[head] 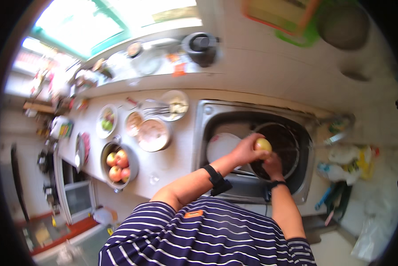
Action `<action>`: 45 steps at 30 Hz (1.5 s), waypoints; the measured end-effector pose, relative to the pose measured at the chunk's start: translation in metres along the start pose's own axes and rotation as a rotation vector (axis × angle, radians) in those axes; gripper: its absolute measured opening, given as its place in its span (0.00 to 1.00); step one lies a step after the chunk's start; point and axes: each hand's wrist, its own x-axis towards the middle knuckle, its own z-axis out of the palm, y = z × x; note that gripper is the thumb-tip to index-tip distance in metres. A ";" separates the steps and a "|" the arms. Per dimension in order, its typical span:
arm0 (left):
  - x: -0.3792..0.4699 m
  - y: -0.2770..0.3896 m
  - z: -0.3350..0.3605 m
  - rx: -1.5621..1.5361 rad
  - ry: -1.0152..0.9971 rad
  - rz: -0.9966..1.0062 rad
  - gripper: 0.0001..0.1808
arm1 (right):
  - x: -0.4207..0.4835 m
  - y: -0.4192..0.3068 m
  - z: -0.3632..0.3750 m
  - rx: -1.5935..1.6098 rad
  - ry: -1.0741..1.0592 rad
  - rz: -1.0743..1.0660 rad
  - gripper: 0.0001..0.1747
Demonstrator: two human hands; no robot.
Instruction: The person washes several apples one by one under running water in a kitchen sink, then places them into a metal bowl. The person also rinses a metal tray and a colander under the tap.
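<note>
My left hand [251, 148] grips a yellowish apple [263, 145] above the stainless-steel sink [200, 143]. Just below the fruit is my right hand [272, 165], blurred and partly hidden; whether its fingers touch the apple cannot be made out. Both hands are over a large round dark basin [290, 149] in the sink's right part. A white dish with a red pattern [223, 146] lies in the sink to the left of the basin, partly covered by my left forearm. On the counter to the left, a metal pot [135, 166] holds several red-yellow apples [121, 158].
A pan [154, 134] with pale residue, a small bowl [134, 123], a plate with pale pieces [179, 104] and a dish with green fruit [107, 121] occupy the counter. The faucet [335, 120] rises right of the sink, near plastic bags [345, 163].
</note>
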 end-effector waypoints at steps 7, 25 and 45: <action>-0.125 0.022 -0.103 -0.087 0.407 0.091 0.30 | -0.014 0.000 -0.059 1.353 -0.284 1.106 0.33; -0.320 -0.082 -0.312 0.861 1.555 -0.608 0.33 | 0.018 0.026 -0.079 2.126 0.136 0.714 0.12; 0.025 0.018 0.092 0.046 0.122 0.517 0.21 | 0.007 -0.059 -0.130 1.527 0.438 0.588 0.24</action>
